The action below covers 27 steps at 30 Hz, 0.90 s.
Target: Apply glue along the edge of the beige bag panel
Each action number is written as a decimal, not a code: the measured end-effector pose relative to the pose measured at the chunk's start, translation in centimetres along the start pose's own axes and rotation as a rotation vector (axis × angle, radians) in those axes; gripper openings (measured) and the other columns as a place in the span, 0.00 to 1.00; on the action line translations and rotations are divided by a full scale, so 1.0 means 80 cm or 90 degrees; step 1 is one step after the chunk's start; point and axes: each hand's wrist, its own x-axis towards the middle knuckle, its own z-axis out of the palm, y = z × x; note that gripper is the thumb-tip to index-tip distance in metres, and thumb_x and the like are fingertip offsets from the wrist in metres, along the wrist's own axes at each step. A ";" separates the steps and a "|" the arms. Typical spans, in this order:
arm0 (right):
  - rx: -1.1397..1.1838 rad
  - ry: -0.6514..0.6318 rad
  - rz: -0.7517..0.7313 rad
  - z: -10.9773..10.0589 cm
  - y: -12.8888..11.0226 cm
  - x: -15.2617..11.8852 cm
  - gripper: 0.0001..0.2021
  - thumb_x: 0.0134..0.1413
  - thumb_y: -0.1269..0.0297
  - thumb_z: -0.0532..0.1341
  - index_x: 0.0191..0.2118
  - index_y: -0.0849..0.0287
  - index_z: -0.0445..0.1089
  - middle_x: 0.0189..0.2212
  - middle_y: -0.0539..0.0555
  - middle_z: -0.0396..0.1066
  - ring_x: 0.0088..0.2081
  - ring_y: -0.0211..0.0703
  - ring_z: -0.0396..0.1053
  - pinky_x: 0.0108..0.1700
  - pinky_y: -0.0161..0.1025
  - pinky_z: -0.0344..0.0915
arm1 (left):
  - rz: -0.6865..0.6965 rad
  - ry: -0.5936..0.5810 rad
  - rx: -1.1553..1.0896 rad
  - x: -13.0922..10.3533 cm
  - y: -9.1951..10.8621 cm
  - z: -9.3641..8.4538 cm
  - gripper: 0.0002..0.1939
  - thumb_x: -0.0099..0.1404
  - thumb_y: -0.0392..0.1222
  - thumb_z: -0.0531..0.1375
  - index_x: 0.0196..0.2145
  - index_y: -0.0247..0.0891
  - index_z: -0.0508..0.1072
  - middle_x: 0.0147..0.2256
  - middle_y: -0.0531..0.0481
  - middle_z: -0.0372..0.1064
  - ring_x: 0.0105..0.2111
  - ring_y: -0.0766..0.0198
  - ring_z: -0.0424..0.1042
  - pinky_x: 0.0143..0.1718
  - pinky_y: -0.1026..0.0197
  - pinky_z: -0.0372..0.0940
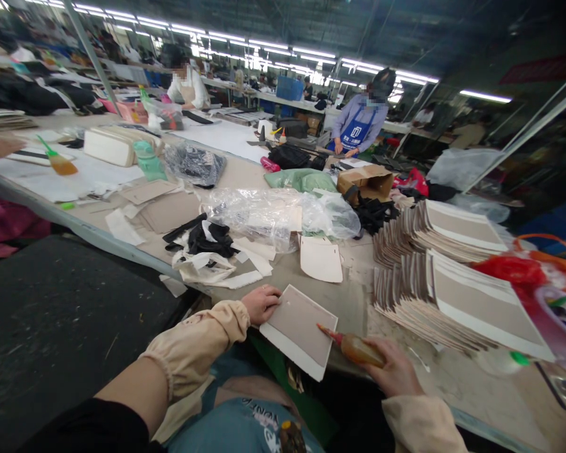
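My left hand [261, 304] rests flat on the left edge of a grey panel with a white border [299, 330] that lies at the near edge of the worktable [344, 296]. My right hand [393, 368] is closed around an amber glue bottle [356, 348]. The bottle's orange nozzle touches the panel's right side. Two fanned stacks of similar panels [457, 296] lie just right of the panel.
A single white piece [321, 258], crumpled clear plastic [273, 217], black and white scraps [207, 245] and a cardboard box [365, 182] lie further back. A red bag and baskets [542, 270] stand at right. Two people work at far tables. A dark surface [61, 314] lies at left.
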 end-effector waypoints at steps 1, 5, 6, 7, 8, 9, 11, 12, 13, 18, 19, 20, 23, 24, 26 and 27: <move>0.002 0.000 0.004 0.000 -0.002 -0.001 0.17 0.40 0.60 0.59 0.40 0.55 0.71 0.37 0.55 0.70 0.42 0.53 0.68 0.44 0.48 0.66 | 0.003 0.001 0.001 0.000 0.000 0.000 0.10 0.61 0.35 0.53 0.37 0.37 0.73 0.43 0.43 0.68 0.39 0.59 0.66 0.44 0.55 0.63; 0.011 0.009 0.005 0.000 -0.006 -0.003 0.17 0.39 0.62 0.59 0.39 0.56 0.72 0.37 0.55 0.70 0.42 0.53 0.68 0.44 0.47 0.65 | 0.009 0.002 0.004 -0.001 0.000 0.000 0.10 0.60 0.34 0.53 0.37 0.37 0.73 0.43 0.43 0.68 0.39 0.59 0.65 0.45 0.55 0.63; 0.014 0.012 0.004 0.001 -0.006 -0.004 0.17 0.38 0.62 0.59 0.39 0.56 0.72 0.37 0.55 0.70 0.42 0.53 0.68 0.44 0.46 0.65 | 0.009 0.003 0.006 -0.001 0.000 0.000 0.10 0.60 0.34 0.53 0.37 0.36 0.73 0.43 0.43 0.68 0.39 0.59 0.65 0.45 0.55 0.63; 0.017 0.015 0.002 0.001 -0.007 -0.005 0.17 0.38 0.62 0.59 0.39 0.56 0.72 0.37 0.55 0.70 0.42 0.53 0.67 0.44 0.46 0.65 | 0.010 0.002 0.007 -0.001 0.001 0.001 0.10 0.60 0.34 0.53 0.37 0.36 0.73 0.43 0.43 0.68 0.39 0.59 0.65 0.45 0.55 0.63; 0.021 0.017 0.001 0.001 -0.007 -0.006 0.17 0.38 0.62 0.59 0.39 0.56 0.72 0.37 0.54 0.70 0.42 0.53 0.67 0.44 0.46 0.65 | 0.009 0.002 0.009 -0.001 0.001 0.001 0.10 0.60 0.34 0.53 0.37 0.36 0.73 0.43 0.43 0.68 0.39 0.59 0.65 0.45 0.55 0.63; 0.024 0.016 0.000 0.001 -0.008 -0.007 0.17 0.38 0.62 0.59 0.39 0.56 0.72 0.37 0.54 0.70 0.41 0.52 0.68 0.44 0.46 0.65 | 0.009 0.001 0.010 0.000 0.001 0.001 0.10 0.60 0.34 0.53 0.37 0.36 0.73 0.43 0.43 0.68 0.39 0.59 0.65 0.45 0.55 0.63; 0.026 0.009 -0.001 0.000 -0.010 -0.009 0.17 0.38 0.62 0.60 0.39 0.55 0.72 0.36 0.54 0.70 0.41 0.52 0.68 0.43 0.45 0.65 | 0.006 0.002 0.011 0.000 0.002 0.001 0.11 0.60 0.34 0.53 0.37 0.36 0.73 0.43 0.43 0.68 0.40 0.59 0.65 0.45 0.54 0.63; 0.027 0.003 0.000 -0.001 -0.012 -0.011 0.17 0.38 0.62 0.60 0.39 0.55 0.72 0.36 0.54 0.69 0.41 0.52 0.68 0.42 0.45 0.65 | 0.005 0.003 0.012 0.000 0.003 0.001 0.11 0.60 0.34 0.53 0.36 0.36 0.73 0.43 0.43 0.67 0.40 0.59 0.65 0.45 0.54 0.63; 0.027 -0.002 0.002 -0.002 -0.014 -0.012 0.17 0.39 0.62 0.60 0.39 0.55 0.72 0.36 0.53 0.69 0.40 0.51 0.68 0.42 0.45 0.65 | 0.003 0.003 0.014 0.000 0.003 0.001 0.11 0.60 0.34 0.53 0.36 0.36 0.73 0.43 0.43 0.67 0.40 0.59 0.65 0.45 0.54 0.63; 0.027 -0.018 0.006 -0.005 -0.032 -0.015 0.15 0.41 0.60 0.61 0.39 0.53 0.72 0.34 0.53 0.69 0.38 0.49 0.68 0.40 0.43 0.65 | -0.012 -0.002 0.030 0.000 0.006 0.000 0.10 0.59 0.34 0.53 0.35 0.37 0.73 0.43 0.43 0.67 0.40 0.59 0.65 0.45 0.54 0.63; 0.028 -0.021 0.005 -0.005 -0.035 -0.016 0.14 0.41 0.60 0.61 0.39 0.53 0.72 0.34 0.53 0.70 0.38 0.49 0.68 0.39 0.43 0.65 | -0.015 -0.003 0.033 0.000 0.006 0.001 0.10 0.59 0.34 0.53 0.35 0.37 0.73 0.43 0.44 0.67 0.40 0.59 0.65 0.45 0.55 0.63; 0.030 -0.022 0.005 -0.004 -0.037 -0.017 0.14 0.42 0.59 0.61 0.38 0.52 0.72 0.34 0.53 0.70 0.38 0.49 0.68 0.39 0.43 0.65 | -0.017 -0.005 0.035 0.000 0.006 0.001 0.10 0.59 0.34 0.53 0.35 0.37 0.73 0.43 0.44 0.67 0.40 0.59 0.65 0.45 0.55 0.63; 0.035 -0.011 0.009 0.001 -0.038 -0.022 0.13 0.42 0.59 0.60 0.38 0.52 0.72 0.34 0.52 0.70 0.38 0.49 0.68 0.40 0.43 0.65 | -0.021 -0.013 0.040 0.000 0.005 0.001 0.10 0.58 0.34 0.54 0.36 0.37 0.73 0.43 0.44 0.67 0.40 0.59 0.65 0.45 0.55 0.62; 0.033 -0.008 0.011 0.004 -0.037 -0.024 0.13 0.42 0.58 0.60 0.38 0.52 0.72 0.34 0.52 0.70 0.37 0.49 0.68 0.40 0.43 0.65 | -0.023 -0.015 0.040 0.000 0.005 0.001 0.10 0.58 0.34 0.54 0.36 0.37 0.73 0.43 0.44 0.67 0.40 0.59 0.65 0.45 0.55 0.62; 0.033 -0.004 0.016 0.010 -0.033 -0.029 0.14 0.42 0.58 0.61 0.39 0.53 0.72 0.34 0.52 0.70 0.38 0.49 0.68 0.40 0.44 0.65 | -0.027 -0.018 0.040 0.000 0.005 0.001 0.11 0.58 0.34 0.54 0.36 0.37 0.73 0.43 0.44 0.67 0.40 0.59 0.65 0.45 0.55 0.62; 0.036 -0.002 0.020 0.012 -0.032 -0.032 0.15 0.42 0.58 0.61 0.39 0.53 0.72 0.34 0.52 0.70 0.38 0.50 0.68 0.40 0.44 0.65 | -0.028 -0.019 0.040 0.000 0.005 0.001 0.11 0.58 0.33 0.54 0.36 0.37 0.73 0.43 0.44 0.67 0.40 0.60 0.65 0.45 0.55 0.62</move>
